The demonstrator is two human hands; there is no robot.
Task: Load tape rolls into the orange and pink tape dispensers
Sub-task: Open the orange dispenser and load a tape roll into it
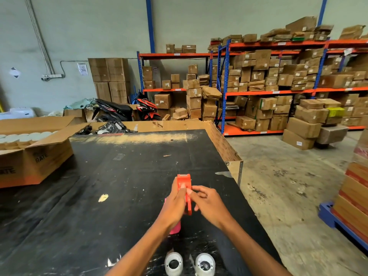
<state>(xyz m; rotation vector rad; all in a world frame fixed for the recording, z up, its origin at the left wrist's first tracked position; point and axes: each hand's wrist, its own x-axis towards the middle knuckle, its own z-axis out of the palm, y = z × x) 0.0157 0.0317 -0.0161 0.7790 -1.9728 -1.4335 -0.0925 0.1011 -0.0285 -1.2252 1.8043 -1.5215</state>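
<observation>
Above the black table [123, 176] I hold the orange tape dispenser [184, 181]. My left hand [175, 204] wraps its left side, thumb on its top face. My right hand [209, 204] pinches at the dispenser's right edge near the middle. The pink tape dispenser [176, 229] lies on the table under my left wrist, mostly hidden. Two white tape rolls [173, 262] [205, 263] lie flat at the table's near edge, between my forearms.
An open cardboard box [35, 156] with several pale rolls sits at the table's left. Behind the table's far edge is another large carton [179, 125]. Shelves of boxes [278, 82] and two scooters [127, 110] stand behind; stacked cartons on a blue pallet [338, 218] at right.
</observation>
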